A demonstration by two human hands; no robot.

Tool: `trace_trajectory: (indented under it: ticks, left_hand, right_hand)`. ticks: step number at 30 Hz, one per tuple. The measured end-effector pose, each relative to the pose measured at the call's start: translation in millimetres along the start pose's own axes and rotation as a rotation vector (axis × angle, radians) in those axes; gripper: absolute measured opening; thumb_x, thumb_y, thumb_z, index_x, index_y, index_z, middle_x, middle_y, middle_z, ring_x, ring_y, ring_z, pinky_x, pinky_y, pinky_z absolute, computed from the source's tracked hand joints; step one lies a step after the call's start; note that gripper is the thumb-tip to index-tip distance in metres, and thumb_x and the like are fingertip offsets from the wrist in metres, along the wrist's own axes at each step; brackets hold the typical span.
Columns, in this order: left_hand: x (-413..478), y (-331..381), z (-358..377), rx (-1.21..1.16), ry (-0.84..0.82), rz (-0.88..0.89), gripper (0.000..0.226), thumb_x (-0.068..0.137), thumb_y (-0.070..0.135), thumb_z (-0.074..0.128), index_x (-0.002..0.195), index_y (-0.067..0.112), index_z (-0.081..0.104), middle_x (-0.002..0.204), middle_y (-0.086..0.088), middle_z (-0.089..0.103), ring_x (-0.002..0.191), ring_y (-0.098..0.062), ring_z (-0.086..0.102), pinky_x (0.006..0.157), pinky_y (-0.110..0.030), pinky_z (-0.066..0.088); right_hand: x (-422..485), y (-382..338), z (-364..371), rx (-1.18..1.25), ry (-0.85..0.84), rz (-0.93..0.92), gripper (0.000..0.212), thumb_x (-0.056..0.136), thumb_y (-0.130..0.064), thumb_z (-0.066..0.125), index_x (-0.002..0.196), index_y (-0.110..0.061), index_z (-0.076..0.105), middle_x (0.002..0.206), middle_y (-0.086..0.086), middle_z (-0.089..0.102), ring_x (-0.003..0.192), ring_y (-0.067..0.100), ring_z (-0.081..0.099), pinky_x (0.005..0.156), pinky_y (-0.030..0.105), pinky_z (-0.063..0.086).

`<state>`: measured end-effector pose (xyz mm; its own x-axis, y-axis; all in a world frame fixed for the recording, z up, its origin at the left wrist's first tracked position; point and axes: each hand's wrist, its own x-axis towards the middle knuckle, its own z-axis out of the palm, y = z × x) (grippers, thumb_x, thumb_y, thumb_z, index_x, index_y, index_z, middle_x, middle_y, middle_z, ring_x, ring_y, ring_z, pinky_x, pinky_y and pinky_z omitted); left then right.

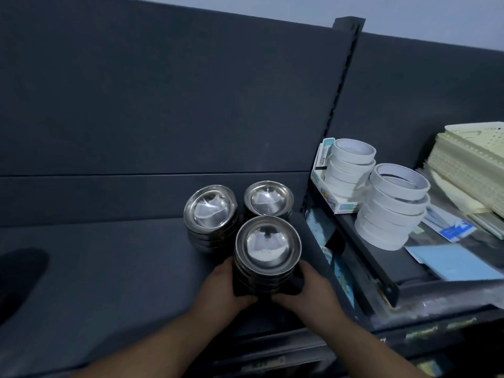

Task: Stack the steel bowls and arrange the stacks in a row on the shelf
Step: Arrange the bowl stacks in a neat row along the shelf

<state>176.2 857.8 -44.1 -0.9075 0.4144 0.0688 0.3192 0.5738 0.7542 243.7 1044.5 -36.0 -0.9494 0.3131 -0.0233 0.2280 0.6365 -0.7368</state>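
Three stacks of steel bowls stand close together on the dark shelf (109, 268). The near stack (268, 248) is held from both sides: my left hand (225, 286) grips its left wall and my right hand (308, 289) grips its right wall, with the thumbs meeting at the front of its base. Behind it to the left sits a second stack (210, 208), leaning a little. A third stack (268, 199) stands behind the near one, close to the shelf's back panel.
A slotted upright post (342, 91) divides this shelf from the lower one to the right. That one carries white tape rolls (396, 205), a boxed pile of tape rolls (346, 170), cream plastic trays (471, 165) and blue packets (458, 263). The shelf's left part is bare dark surface.
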Motion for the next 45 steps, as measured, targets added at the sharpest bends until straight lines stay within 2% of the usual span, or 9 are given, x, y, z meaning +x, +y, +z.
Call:
trace_trajectory:
  ticks: [5,8,14,19,25,28,36,40,45]
  left_hand:
    - [-50,1,-13,-0.008,0.147,-0.125,0.069,0.062,0.027,0.084,0.122,0.024,0.05,0.113,0.009,0.061,0.107,-0.01,0.059,0.076,-0.008,0.037]
    - [-81,-9,-30,-0.016,0.241,-0.174,0.071,0.061,0.029,0.084,0.124,0.027,0.05,0.108,0.011,0.058,0.102,-0.006,0.056,0.071,0.001,0.033]
    - [-128,-36,-72,-0.007,0.32,-0.233,0.076,0.061,0.026,0.086,0.126,0.027,0.048,0.11,0.015,0.059,0.104,-0.004,0.058,0.08,-0.005,0.037]
    - [-151,-70,-115,-0.018,0.321,-0.279,0.086,0.061,0.027,0.086,0.134,0.028,0.041,0.118,0.011,0.062,0.109,-0.007,0.058,0.091,-0.02,0.045]
    - [-159,-115,-171,-0.044,0.252,-0.287,0.085,0.064,0.025,0.084,0.136,0.027,0.038,0.116,0.011,0.062,0.101,-0.005,0.058,0.084,-0.019,0.047]
    - [-156,-136,-186,-0.048,0.201,-0.305,0.08,0.064,0.025,0.085,0.132,0.025,0.042,0.112,0.012,0.063,0.097,-0.003,0.059,0.08,-0.015,0.045]
    - [-141,-161,-197,0.013,0.164,-0.315,0.077,0.065,0.029,0.083,0.13,0.021,0.042,0.121,0.003,0.063,0.114,-0.015,0.057,0.08,-0.016,0.037]
    - [-129,-164,-196,0.011,0.171,-0.296,0.078,0.066,0.026,0.083,0.133,0.02,0.041,0.124,0.002,0.061,0.116,-0.016,0.056,0.082,-0.014,0.036]
    - [-118,-167,-192,-0.032,0.17,-0.258,0.089,0.066,0.026,0.083,0.141,0.025,0.034,0.129,0.008,0.058,0.121,-0.012,0.052,0.088,-0.013,0.035]
  right_hand:
    - [-18,-16,7,0.022,-0.032,-0.147,0.077,0.055,-0.029,0.09,0.125,-0.025,0.057,0.111,-0.011,0.067,0.105,0.006,0.061,0.087,0.02,0.046]
    - [-30,-36,23,0.062,-0.086,-0.221,0.075,0.054,-0.028,0.09,0.123,-0.025,0.058,0.11,-0.011,0.068,0.103,0.005,0.061,0.085,0.018,0.044]
    - [-57,-75,67,0.134,-0.178,-0.292,0.075,0.056,-0.035,0.088,0.124,-0.03,0.056,0.111,-0.017,0.065,0.103,-0.001,0.059,0.079,0.006,0.041]
    - [-68,-116,107,0.148,-0.224,-0.299,0.074,0.061,-0.032,0.088,0.126,-0.031,0.054,0.107,-0.021,0.058,0.103,-0.004,0.053,0.083,0.009,0.039]
    - [-74,-158,161,0.128,-0.228,-0.236,0.079,0.061,-0.031,0.087,0.132,-0.027,0.052,0.121,-0.011,0.061,0.113,0.004,0.054,0.095,0.021,0.044]
    - [-75,-173,180,0.138,-0.22,-0.219,0.078,0.063,-0.029,0.086,0.133,-0.026,0.051,0.12,-0.013,0.061,0.112,0.003,0.054,0.092,0.017,0.042]
    - [-69,-183,205,0.16,-0.183,-0.162,0.07,0.066,-0.021,0.085,0.129,-0.027,0.053,0.106,-0.018,0.062,0.099,-0.003,0.057,0.072,-0.006,0.037]
    - [-60,-181,206,0.191,-0.188,-0.138,0.069,0.068,-0.019,0.085,0.125,-0.034,0.049,0.104,-0.024,0.059,0.092,-0.014,0.054,0.073,-0.006,0.038]
    - [-50,-176,207,0.187,-0.184,-0.12,0.07,0.068,-0.02,0.085,0.129,-0.027,0.051,0.107,-0.022,0.061,0.104,-0.002,0.058,0.08,0.004,0.041]
